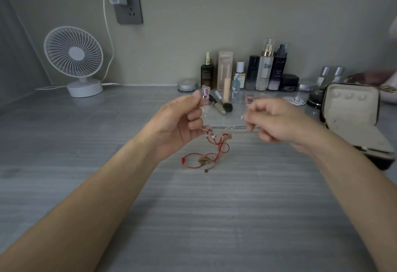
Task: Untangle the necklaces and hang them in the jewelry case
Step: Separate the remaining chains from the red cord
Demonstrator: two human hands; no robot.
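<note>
Fine silver chain (pixel 229 128), taut between left hand (pixel 178 125) and right hand (pixel 272 121), each pinching one end. Red cord necklace (pixel 214 149), looped and knotted, dangling below the left.

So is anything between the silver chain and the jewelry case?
Nothing visible; the jewelry case lies open just beyond the right hand. But a red cord hangs tangled on the silver chain near the left hand.
</note>
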